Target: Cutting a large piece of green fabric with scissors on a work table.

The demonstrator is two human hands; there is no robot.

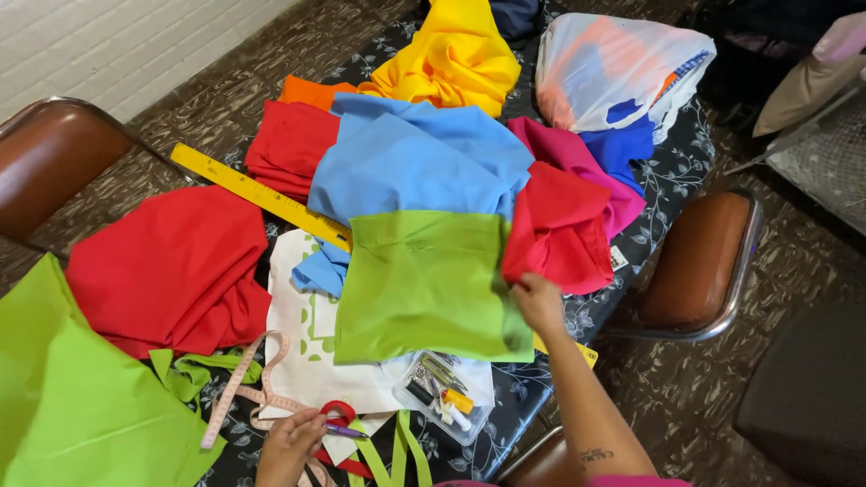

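Green cloth pinched by right hand | left hand gripping pen | floral table, patterned floor

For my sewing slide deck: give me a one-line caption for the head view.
Right hand grips the green fabric panel; left hand rests by the red-handled scissors amid colourful cloth.

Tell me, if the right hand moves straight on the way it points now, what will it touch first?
The right hand points up-left, already at the edge of the green cloth. Just beyond, it would probably meet the red cloth, though depth is unclear.

Translucent plastic bag, perhaps full.
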